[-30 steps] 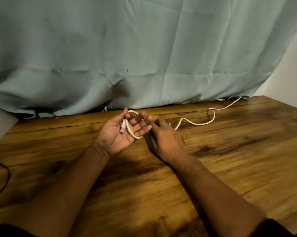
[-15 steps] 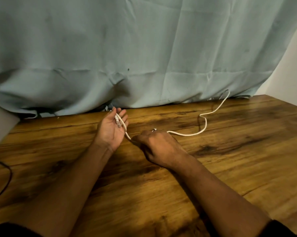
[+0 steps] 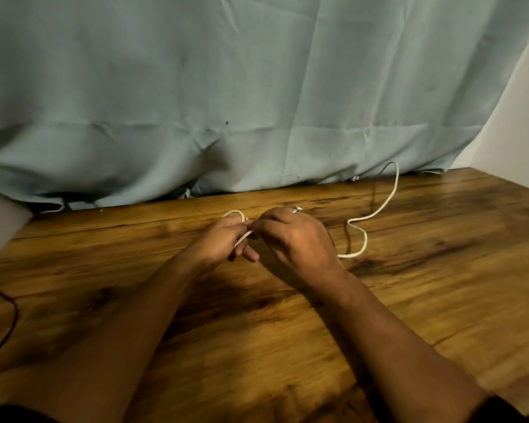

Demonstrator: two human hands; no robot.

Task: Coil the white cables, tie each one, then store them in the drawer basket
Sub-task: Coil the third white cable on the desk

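A thin white cable [image 3: 364, 236] lies in loose bends on the wooden table [image 3: 409, 300], its far end rising toward the curtain at the back right. My left hand [image 3: 226, 239] holds a small loop of the cable, which arches over its fingers. My right hand [image 3: 296, 236] sits close against the left, knuckles up, pinching the same cable where the two hands meet. The cable runs out from under my right hand to the right. No drawer basket is in view.
A pale blue-green curtain [image 3: 257, 102] hangs along the table's back edge. A dark cord [image 3: 10, 319] curves over the table's left edge. A white wall [image 3: 525, 117] stands at the right. A small plug tip [image 3: 355, 178] lies near the curtain's hem.
My right hand moved up and back to meet my left hand. A new loop formed over my left fingers. The slack cable on the right was drawn closer and bent tighter.
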